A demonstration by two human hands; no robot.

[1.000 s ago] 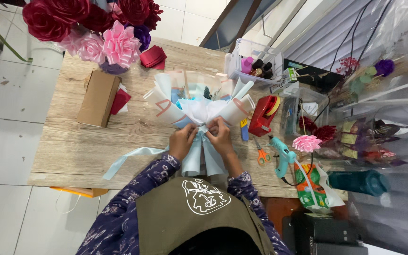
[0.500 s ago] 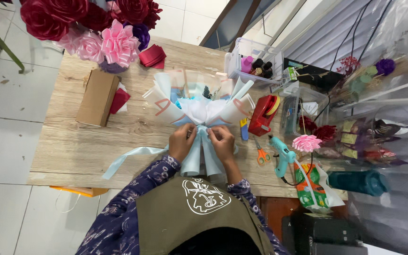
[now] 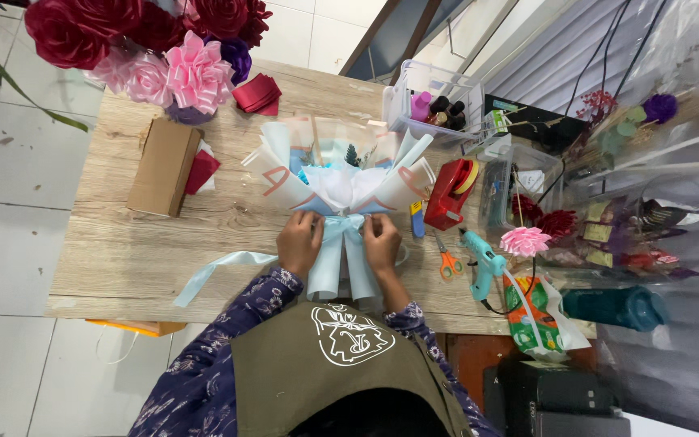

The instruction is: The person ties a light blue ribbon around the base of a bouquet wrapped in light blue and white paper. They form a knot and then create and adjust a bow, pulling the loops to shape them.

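— Starting from the left?
— Brown cardboard box [image 3: 163, 166] lying flat on the worktop [image 3: 107, 267], well apart from the hands. Nearer in, a loose tail of pale blue ribbon [image 3: 220, 267] trailing over the wood toward the left hand [image 3: 299, 243].
— And the left hand's fingers [image 3: 311, 229]?
— Closed, pinching the ribbon right at the neck of the bouquet [image 3: 341, 184].
— Where exactly, the bouquet?
— Mid-worktop, flat on its side, flared paper end pointing away from the body, pale blue stem wrap pointing back toward the apron, between the two hands.
— Feel of it, at a guess?
— Probably light. Paper wrap likely crisp and quick to crease or dent; ribbon soft, limp, and most likely slick, so apt to slip through a loose pinch.
— Best place to take hold?
— At the narrow neck, where the ribbon cinches the wrap. Seems the firmest part. Better to keep off the flared paper edges and the centre of the bouquet.
— Right hand [image 3: 382, 241]?
— Mirrors the left: fingers closed on the ribbon on the other side of the neck, touching the wrap.
— Further right?
— Red tape dispenser [image 3: 455, 193] just beside the paper, then orange-handled scissors [image 3: 448, 263] and a turquoise glue gun [image 3: 483, 263], near the right hand but untouched.
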